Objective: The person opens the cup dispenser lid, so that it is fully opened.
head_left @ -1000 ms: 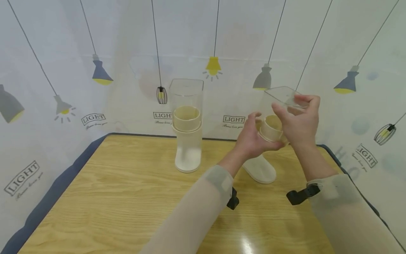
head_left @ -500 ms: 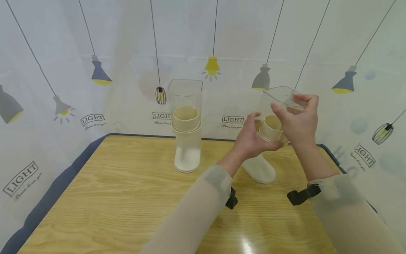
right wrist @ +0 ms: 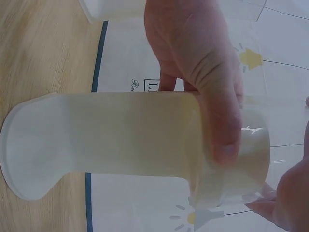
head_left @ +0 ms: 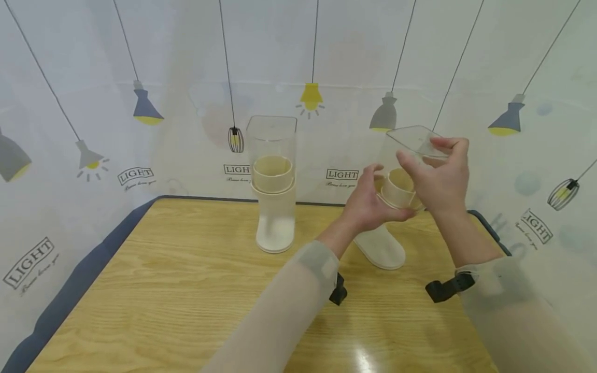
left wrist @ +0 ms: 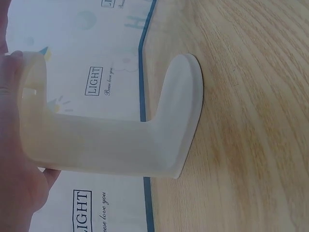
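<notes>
On the table's right side stands a white pedestal with a foot (head_left: 384, 251), its cream ring-shaped top (head_left: 397, 196) encircled by my left hand (head_left: 366, 204). Above that ring is a clear, square-rimmed container (head_left: 406, 139). My right hand (head_left: 443, 181) grips its upper right side between thumb and fingers. The left wrist view shows the pedestal's column (left wrist: 101, 145) and the edge of my left hand (left wrist: 14, 145). In the right wrist view, my left thumb (right wrist: 224, 130) lies across the ring, and part of my right hand (right wrist: 292, 195) shows at the edge. How the container meets the ring is partly hidden.
A matching pedestal (head_left: 276, 223) with a cream ring (head_left: 273, 178) and clear container (head_left: 272, 129) stands upright to the left. The wooden table (head_left: 186, 280) has a dark blue edge against a curtain (head_left: 186, 129) printed with lamps.
The head view has shifted very slightly. Both hands keep their holds on the ring and the clear container, with no clear movement of either.
</notes>
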### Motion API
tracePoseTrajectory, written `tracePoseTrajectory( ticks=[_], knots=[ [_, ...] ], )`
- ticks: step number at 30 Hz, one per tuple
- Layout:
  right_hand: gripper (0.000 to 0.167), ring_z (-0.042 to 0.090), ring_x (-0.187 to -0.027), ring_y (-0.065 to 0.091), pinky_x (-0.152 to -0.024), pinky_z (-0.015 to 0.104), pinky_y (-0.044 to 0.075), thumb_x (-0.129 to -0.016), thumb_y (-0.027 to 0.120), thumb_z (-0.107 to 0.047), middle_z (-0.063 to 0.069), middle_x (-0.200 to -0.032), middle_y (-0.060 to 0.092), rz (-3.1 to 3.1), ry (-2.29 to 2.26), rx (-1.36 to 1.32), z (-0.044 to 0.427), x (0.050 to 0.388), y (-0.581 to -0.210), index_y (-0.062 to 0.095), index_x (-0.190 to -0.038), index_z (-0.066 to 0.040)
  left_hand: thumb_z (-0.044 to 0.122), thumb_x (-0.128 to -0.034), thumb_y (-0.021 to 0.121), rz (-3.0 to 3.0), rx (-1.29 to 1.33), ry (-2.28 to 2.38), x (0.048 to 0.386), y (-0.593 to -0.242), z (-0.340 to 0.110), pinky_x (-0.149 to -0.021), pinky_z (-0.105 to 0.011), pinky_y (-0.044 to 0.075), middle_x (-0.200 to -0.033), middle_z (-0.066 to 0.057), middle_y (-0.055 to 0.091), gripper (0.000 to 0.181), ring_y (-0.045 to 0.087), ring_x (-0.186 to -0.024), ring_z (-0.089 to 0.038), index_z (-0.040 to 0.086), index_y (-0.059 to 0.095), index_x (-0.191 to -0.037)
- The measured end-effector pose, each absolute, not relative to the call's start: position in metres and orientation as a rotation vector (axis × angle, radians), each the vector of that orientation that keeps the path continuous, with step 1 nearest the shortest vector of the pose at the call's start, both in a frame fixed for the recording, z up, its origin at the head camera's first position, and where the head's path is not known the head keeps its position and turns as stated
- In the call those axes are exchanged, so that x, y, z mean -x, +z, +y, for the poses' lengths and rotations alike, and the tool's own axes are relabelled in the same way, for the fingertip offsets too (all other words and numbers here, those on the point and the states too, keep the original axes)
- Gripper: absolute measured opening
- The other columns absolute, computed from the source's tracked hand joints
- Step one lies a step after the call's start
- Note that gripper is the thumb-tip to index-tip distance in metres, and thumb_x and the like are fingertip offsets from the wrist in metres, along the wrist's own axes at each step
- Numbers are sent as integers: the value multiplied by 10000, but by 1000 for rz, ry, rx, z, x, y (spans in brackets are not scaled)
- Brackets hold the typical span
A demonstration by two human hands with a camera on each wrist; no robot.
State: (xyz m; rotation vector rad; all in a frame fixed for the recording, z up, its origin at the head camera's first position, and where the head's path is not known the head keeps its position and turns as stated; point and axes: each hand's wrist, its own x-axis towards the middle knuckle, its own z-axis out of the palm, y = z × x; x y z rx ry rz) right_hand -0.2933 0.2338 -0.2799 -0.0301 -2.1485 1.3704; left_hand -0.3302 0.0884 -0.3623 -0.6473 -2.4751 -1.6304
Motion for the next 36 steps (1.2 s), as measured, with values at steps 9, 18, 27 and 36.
tracePoseTrajectory(
  ticks=[9,18,27,36],
  knots=[
    [671,189,-1208,647,-926,228,539,-882,882,-491,-91,-1491,506,-2148,1336,2,234,291,-278,463,-1346,-248,438,-736,1036,-2487,659,-1636,330,-362,89,-1044,-304,573,-1564,-18,533,1203,621,-1287,-156,266,300,-1672],
    [704,115,-1198,668,-906,208,539,-889,860,-570,-53,-1547,484,-2173,1377,83,239,289,-271,447,-1381,-281,430,-733,1040,-2476,696,-1594,331,-362,88,-1050,-294,559,-1552,-28,539,1232,607,-1308,-158,261,281,-1689],
    [819,293,-1354,584,-996,362,496,-860,907,-509,110,-1511,486,-2194,1157,-85,223,284,-267,495,-1435,-95,441,-742,1035,-2453,696,-1638,336,-367,88,-1092,-311,551,-1565,-45,555,1323,617,-1292,-141,276,181,-1739],
    [736,290,-1352,645,-905,231,481,-856,923,-444,-44,-1454,512,-2127,1220,-97,228,281,-264,496,-1381,-155,404,-761,1029,-2411,772,-1661,334,-366,86,-1151,-326,515,-1635,-97,489,1336,568,-1391,-178,255,152,-1758]
  ],
)
